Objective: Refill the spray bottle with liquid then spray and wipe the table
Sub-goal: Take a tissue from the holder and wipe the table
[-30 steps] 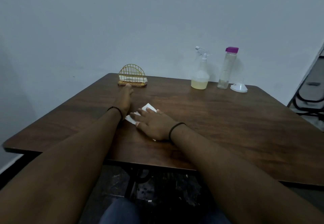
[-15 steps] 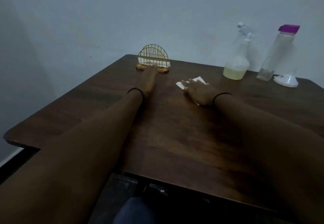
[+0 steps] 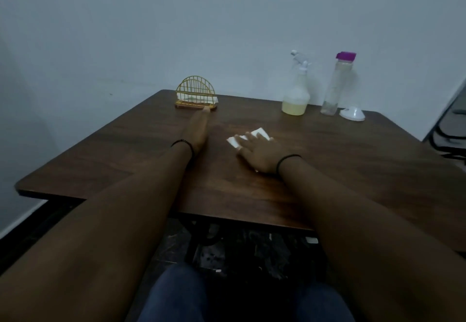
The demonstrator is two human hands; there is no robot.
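Observation:
My right hand lies flat on a white tissue and presses it onto the brown wooden table, near the middle. My left hand rests on its edge on the table with straight fingers, fingertips just short of the gold wire napkin holder. The clear spray bottle, with pale yellow liquid in its lower part, stands at the back of the table. Right of it stands a tall clear bottle with a purple cap, almost drained.
A white funnel lies at the back right beside the tall bottle. The napkin holder keeps white napkins. A pale wall runs behind the table. Dark chair frames stand at the far right. My knees are under the near edge.
My right hand has slid the tissue across the table, away from my left hand, which has stayed by the napkin holder. The camera has shifted.

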